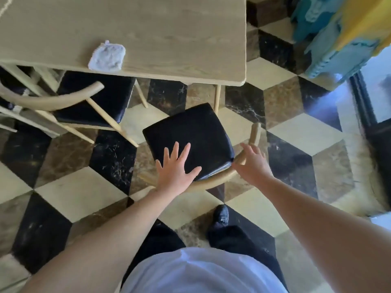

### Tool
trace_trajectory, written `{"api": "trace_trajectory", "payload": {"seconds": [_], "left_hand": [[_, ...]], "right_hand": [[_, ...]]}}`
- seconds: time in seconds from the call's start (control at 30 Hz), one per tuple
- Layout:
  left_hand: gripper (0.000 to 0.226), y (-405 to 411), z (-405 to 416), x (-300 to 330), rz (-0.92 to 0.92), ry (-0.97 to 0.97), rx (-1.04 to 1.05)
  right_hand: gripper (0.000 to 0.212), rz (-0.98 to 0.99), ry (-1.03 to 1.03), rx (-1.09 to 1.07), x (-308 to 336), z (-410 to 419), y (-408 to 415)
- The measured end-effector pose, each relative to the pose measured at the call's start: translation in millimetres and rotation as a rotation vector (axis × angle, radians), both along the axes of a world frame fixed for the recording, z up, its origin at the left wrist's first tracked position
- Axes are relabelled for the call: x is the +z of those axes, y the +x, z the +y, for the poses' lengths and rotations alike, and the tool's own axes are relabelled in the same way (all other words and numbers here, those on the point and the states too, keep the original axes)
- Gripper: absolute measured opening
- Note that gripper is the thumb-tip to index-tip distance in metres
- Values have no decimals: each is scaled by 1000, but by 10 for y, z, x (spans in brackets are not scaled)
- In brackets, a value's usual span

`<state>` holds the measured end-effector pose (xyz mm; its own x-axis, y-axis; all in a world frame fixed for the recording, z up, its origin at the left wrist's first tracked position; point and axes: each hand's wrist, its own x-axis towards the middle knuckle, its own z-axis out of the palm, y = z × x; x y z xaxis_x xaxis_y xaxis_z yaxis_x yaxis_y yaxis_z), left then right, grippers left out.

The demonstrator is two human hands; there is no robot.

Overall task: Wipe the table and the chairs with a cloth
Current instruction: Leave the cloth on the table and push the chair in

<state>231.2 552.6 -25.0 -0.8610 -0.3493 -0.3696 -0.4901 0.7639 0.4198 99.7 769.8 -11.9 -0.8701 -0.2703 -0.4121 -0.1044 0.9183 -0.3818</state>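
Note:
A pale folded cloth [107, 56] lies near the front edge of the light wooden table [169, 34], in neither hand. A chair with a black seat [190, 136] and a curved wooden backrest [213, 181] stands in front of me, pulled out from the table. My left hand [175, 169] hovers with spread fingers over the near edge of the seat and the backrest. My right hand [252, 163] is over the right bend of the backrest, fingers loosely extended; whether it touches the wood is unclear.
A second chair with a black seat [95, 98] and curved wooden back sits at the left, partly under the table. The floor [296, 140] has cream, brown and black cube-patterned tiles. Blue and yellow fabric [338, 34] hangs at the upper right beside a dark door frame [366, 115].

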Motion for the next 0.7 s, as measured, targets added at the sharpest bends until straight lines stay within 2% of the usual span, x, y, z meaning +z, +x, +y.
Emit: {"api": "trace_trajectory", "payload": {"seconds": [0.17,0.27,0.37,0.47,0.53,0.7], "left_hand": [[78,91,412,-45,-68,-254,-48],[74,94,511,-85,-124,-299,-43],[65,162,589,-138,-257,-301,-7],[59,276,637,-171,-371,-158,239],[71,320,653,-186,-407,-14,453],[110,278,499,-204,-208,443,1144]], "right_hand": [[65,140,189,391,-122,356,-420],[64,223,236,559,-208,424,-672],[58,208,303,651,-287,532,-748],[49,74,317,490,-279,607,-834],[49,-34,245,307,-259,620,-929],[57,-258,-39,4,-296,555,-1221]]}}
